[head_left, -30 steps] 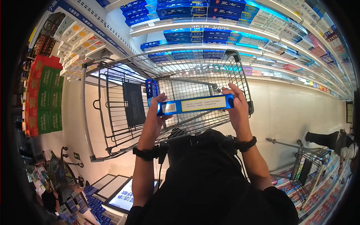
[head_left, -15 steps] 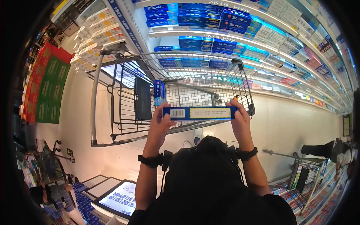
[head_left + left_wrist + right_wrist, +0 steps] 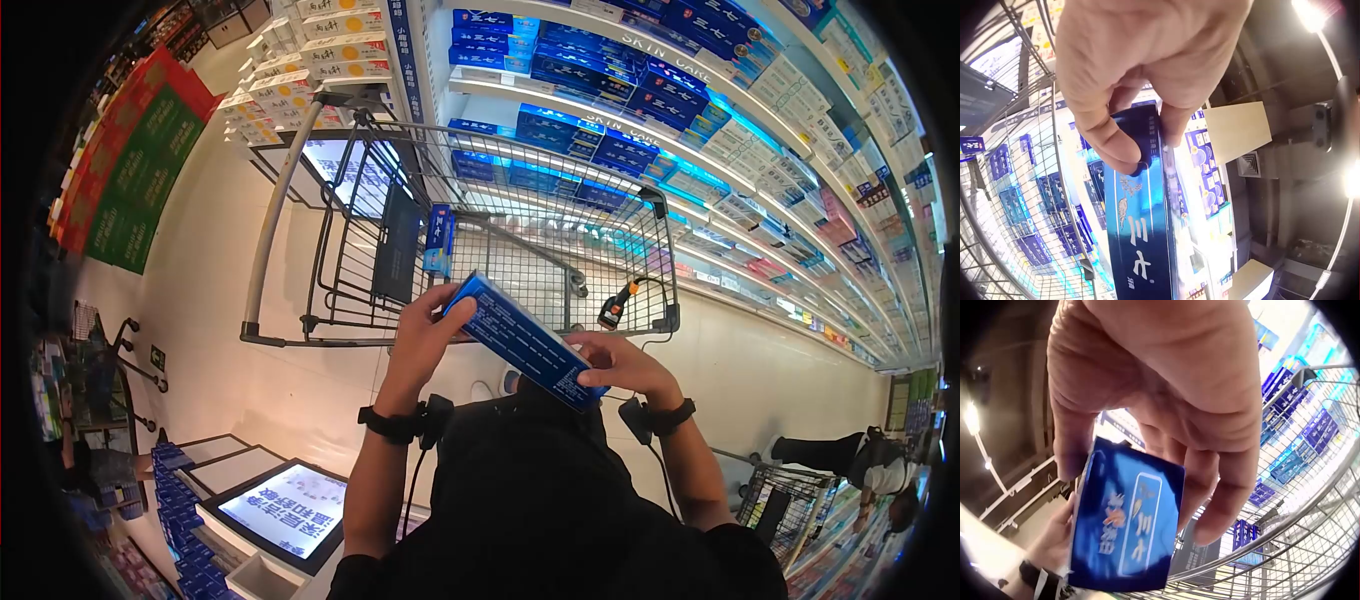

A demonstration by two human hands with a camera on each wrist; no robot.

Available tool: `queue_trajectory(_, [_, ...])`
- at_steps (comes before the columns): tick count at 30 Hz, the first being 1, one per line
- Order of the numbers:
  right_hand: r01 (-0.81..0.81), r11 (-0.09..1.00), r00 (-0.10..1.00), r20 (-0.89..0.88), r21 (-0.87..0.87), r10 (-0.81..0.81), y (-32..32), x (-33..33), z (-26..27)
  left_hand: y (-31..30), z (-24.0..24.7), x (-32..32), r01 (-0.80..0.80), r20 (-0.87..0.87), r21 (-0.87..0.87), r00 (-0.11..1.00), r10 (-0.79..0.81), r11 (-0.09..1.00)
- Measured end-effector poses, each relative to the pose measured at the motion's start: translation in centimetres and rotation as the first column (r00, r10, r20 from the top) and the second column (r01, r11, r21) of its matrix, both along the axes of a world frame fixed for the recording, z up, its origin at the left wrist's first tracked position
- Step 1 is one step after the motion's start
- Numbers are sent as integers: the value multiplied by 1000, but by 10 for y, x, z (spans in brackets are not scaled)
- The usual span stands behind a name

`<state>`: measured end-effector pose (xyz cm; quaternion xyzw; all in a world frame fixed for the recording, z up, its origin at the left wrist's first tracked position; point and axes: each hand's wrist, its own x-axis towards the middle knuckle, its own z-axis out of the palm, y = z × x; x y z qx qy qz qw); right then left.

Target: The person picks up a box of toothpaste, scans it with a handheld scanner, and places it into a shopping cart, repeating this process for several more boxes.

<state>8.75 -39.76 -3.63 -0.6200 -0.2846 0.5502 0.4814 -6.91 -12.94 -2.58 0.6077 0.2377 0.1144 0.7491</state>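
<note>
A long blue toothpaste box [image 3: 522, 342] is held slantwise in front of the body, between both hands. My left hand [image 3: 420, 338] pinches its upper left end, thumb on one side and fingers on the other; the left wrist view shows this grip on the box [image 3: 1138, 231] close up. At the lower right end, my right hand [image 3: 632, 364] grips it with the thumb on the printed face. The blue end panel [image 3: 1129, 522] faces the camera in the right wrist view. Beyond the hands stands a wire shopping cart [image 3: 560, 205] with another blue toothpaste box [image 3: 439, 240] upright inside.
A black device with an orange part [image 3: 615, 307] hangs at the cart's right end. Shelves [image 3: 600, 120] of blue boxes run behind the cart. A lit display panel [image 3: 285, 513] stands at the lower left. Another cart [image 3: 790, 505] and a person [image 3: 880, 460] are at right.
The toothpaste box has turned from level to slanting, its right end now lower and nearer the body, and a different face shows. The right hand has moved down with it. The view has swung.
</note>
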Motion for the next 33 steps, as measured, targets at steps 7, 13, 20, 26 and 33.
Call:
queue_trajectory(7, [114, 989, 993, 34, -91, -111, 63, 53, -20, 25, -51, 65, -85, -16, 203, 996, 90, 976])
queue_trajectory(13, [163, 948, 936, -259, -275, -236, 147, 137, -213, 10, -95, 38, 718, -609, 556, 695, -383, 419])
queue_trajectory(20, [261, 854, 933, -109, -449, -342, 250, 135, -394, 2, -126, 50, 823, -742, 514, 568, -356, 241])
queue_trajectory(26, [330, 875, 912, -120, -354, -392, 278, 103, -448, 3, -126, 52, 891, -795, 387, 454, -403, 239])
queue_trajectory(33, [474, 846, 831, -192, -246, -522, 298, 80, -472, 8, -131, 52, 885, -766, 399, 466, -443, 241])
